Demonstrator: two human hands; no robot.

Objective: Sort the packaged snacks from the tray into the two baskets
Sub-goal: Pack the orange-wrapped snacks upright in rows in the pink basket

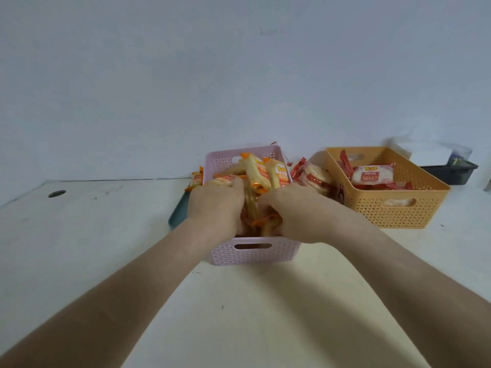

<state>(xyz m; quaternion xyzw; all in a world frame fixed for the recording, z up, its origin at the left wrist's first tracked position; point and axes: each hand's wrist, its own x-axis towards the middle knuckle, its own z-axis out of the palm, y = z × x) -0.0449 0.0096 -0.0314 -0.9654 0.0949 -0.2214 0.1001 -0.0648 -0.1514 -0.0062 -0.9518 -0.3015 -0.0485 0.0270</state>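
Starting at the far left edge of the tabletop (pixel 106 235), a small round hole (pixel 56 193) is sitting idle. Next, a teal tray (pixel 177 217) is peeking out from behind the pink basket (pixel 252 254). That basket is standing mid-tabletop, closest to the person, probably so both hands can work in it at once. It is brimming with orange packets (pixel 276 172), several of them leaning on end against its far wall.

The left hand (pixel 215 208) is reaching down into it, fingers curling over a clutch of those packets. The right hand (pixel 295 212) is mirroring it, fingers curling round the same bundle from the other side, with the tips buried out of sight. I'm reading this as settling the load so it packs down.

Just right of the pink basket, red packets (pixel 313 176) are lying heaped and look unsorted; whether the tray is under them I cannot tell. Toward the right edge, the orange basket (pixel 398 211) is holding a white-and-red packet (pixel 372 175) among others, so the kinds are being kept apart. At the far right corner a dark bin (pixel 451 172) is carrying a white box (pixel 425 152).
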